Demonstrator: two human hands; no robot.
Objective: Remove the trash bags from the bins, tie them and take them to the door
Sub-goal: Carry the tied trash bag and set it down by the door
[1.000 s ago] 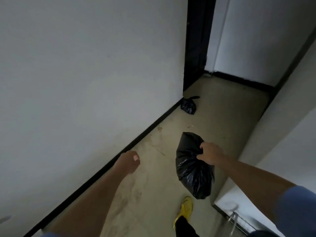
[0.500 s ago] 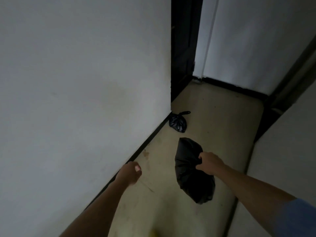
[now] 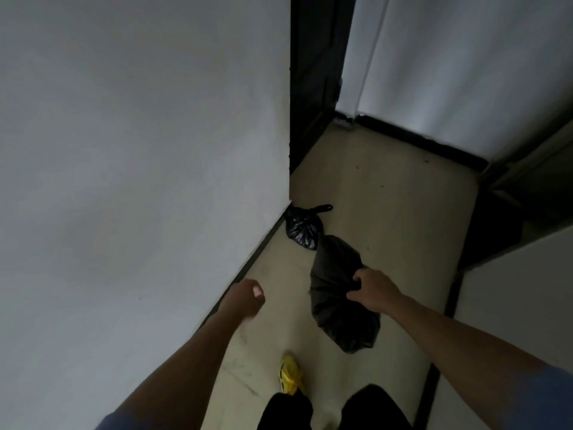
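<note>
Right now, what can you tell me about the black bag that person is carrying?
The carried trash bag is black, thin crinkled plastic, bulging and elongated, hanging clear of the floor. The right hand grips its gathered side, fingers dug into the plastic; the left hand is apart from it. Whether it is knotted cannot be seen. Just beyond it, a smaller tied bag lies against the wall.

View: one head-worn wide-angle camera.
Facing: forward and down a narrow corridor floor (image 3: 366, 187).
Nearness: forearms enter from 5 and 7 o'clock, close to the lens.
Far end: dark doorway (image 3: 313, 72) at 12 o'clock.
</note>
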